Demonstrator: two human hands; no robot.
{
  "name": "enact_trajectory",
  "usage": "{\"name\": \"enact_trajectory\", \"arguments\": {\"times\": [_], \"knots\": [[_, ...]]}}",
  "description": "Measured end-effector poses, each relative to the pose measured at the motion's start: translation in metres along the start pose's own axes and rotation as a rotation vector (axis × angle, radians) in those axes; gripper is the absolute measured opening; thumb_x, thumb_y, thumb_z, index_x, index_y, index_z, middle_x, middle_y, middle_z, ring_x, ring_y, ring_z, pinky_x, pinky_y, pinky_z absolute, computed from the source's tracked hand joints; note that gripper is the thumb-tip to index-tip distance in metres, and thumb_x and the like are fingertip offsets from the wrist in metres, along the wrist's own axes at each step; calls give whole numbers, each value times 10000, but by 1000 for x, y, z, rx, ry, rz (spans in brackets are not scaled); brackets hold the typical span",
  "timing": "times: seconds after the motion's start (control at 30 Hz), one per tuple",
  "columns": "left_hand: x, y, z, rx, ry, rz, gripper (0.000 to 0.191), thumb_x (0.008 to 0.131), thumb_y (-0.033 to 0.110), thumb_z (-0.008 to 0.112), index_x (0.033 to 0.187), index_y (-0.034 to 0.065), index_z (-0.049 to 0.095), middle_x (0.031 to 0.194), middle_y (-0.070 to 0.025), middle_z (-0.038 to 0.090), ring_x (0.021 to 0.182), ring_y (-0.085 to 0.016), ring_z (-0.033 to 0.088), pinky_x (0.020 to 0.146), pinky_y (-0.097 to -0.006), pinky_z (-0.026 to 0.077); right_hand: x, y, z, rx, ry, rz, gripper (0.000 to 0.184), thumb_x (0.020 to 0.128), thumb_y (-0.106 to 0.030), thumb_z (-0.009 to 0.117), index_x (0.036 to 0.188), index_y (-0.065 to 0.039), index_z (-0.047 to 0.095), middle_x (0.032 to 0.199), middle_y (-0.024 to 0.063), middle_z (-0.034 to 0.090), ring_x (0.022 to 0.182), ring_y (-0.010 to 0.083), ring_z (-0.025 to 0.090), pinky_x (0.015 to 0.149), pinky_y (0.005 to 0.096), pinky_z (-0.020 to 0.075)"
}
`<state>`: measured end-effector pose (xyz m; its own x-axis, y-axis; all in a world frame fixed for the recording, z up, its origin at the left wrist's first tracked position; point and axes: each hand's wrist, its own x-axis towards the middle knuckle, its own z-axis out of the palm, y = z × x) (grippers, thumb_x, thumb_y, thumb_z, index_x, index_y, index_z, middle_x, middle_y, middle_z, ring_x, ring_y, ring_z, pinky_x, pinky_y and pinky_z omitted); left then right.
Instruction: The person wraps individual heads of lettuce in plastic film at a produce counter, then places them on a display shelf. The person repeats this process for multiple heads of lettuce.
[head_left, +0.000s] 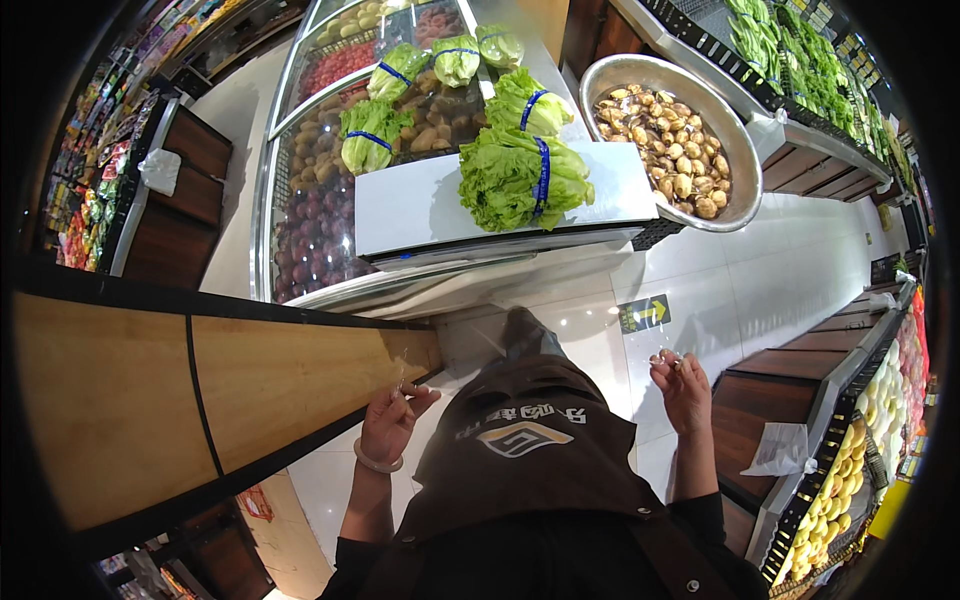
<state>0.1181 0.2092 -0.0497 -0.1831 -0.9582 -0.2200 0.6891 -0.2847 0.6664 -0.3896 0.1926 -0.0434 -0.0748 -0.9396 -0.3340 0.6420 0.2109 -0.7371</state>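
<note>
My left hand (391, 421), with a pale bangle at the wrist, is raised left of the dark apron, its thumb and finger pinching a thin clear piece, seemingly plastic film. Right of the apron, the fingertips of my right hand (681, 382) pinch a similar clear, glinting piece over the floor. Both hands are well apart. Beyond them, a leafy green lettuce (510, 180) bound with blue tape lies on a white board (409, 206) at the end of a display case. Another taped lettuce (529, 105) sits just behind it, and several more lie on the case's glass.
A large metal basin (742, 161) of brown, rounded produce in water stands right of the case. Under the glass are purple onions (311, 236) and potatoes (311, 146). A wood-panelled counter (292, 382) runs along my left. At right is a produce stand (780, 442) with a hanging plastic bag (780, 450).
</note>
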Motion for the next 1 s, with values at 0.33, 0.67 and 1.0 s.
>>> {"name": "enact_trajectory", "arguments": {"times": [0.33, 0.67, 1.0], "knots": [[125, 91, 74, -174, -216, 341, 259, 1123, 182, 487, 939, 76, 635, 902, -73, 629, 1104, -347, 709, 1128, -532, 484, 112, -90, 80, 93, -451, -223, 197, 1123, -217, 534, 1105, -25, 572, 1268, 187, 696, 1263, 334, 671, 1107, 467, 555], [368, 94, 87, -110, 367, 402, 245, 1115, 176, 552, 1017, -34, 630, 1140, -148, 727, 1281, -304, 665, 1151, -428, 530, 335, -76, 171, 49, -13, -113, 311, 1093, -120, 488, 1218, 153, 566, 1313, 292, 653, 1294, 407, 652, 1122, 456, 551], [354, 27, 81, 758, 469, 313, 324, 1077, 195, 664, 1299, -40, 651, 1391, -146, 650, 1294, -220, 607, 1117, -342, 461, 303, -30, 161, -389, 14, 12, 254, 1129, -223, 563, 1169, 26, 597, 1318, 198, 678, 1308, 286, 654, 1113, 366, 504]]}}
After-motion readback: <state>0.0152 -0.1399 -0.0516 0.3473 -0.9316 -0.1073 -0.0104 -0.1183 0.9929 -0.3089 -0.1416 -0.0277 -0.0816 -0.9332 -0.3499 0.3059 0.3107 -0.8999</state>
